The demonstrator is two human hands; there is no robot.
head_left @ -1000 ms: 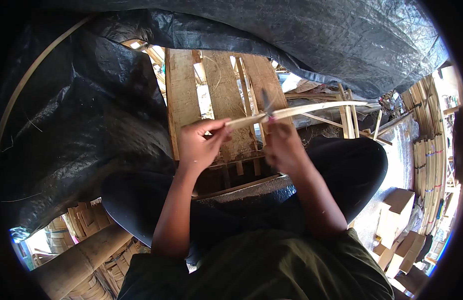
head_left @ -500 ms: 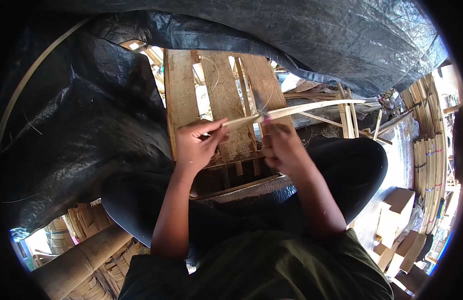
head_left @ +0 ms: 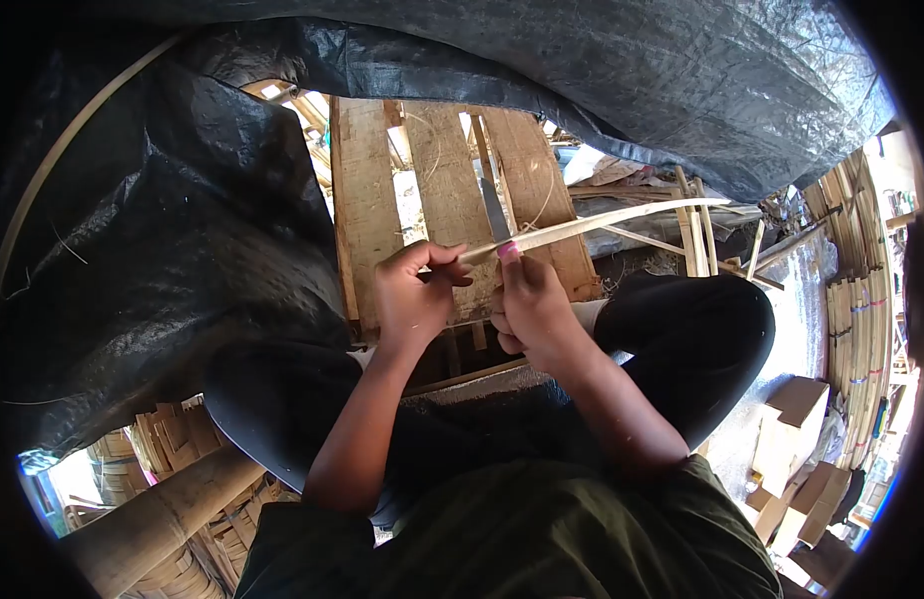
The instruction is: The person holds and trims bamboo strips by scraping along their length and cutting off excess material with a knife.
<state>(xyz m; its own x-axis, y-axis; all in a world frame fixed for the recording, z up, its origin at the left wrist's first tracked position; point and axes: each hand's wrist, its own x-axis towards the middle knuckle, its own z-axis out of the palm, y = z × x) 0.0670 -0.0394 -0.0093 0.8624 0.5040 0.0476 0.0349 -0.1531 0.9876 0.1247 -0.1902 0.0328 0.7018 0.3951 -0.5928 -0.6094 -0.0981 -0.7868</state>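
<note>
A long pale strip, bamboo by its look (head_left: 612,217), runs from my left hand off to the right, curving slightly. My left hand (head_left: 417,285) pinches its near end between thumb and fingers. Wrapped round the handle of a knife (head_left: 494,208), my right hand (head_left: 532,304) holds the blade pointing away from me, against the strip. Something pink shows at the top of that hand, by the base of the blade. The handle itself is hidden in the fist. Below both hands lies a wooden plank bench (head_left: 437,190) with gaps between its boards.
Black plastic sheeting (head_left: 183,250) hangs at the left and across the top. Bundled strips (head_left: 861,329) stand at the far right, above cardboard boxes (head_left: 791,424). A thick bamboo pole (head_left: 168,509) lies at the lower left. My bent legs flank the bench.
My right hand with the knife has moved left along the strip, closer to my left hand. My left hand has shifted slightly right. The blade, blurred before, now shows clearly.
</note>
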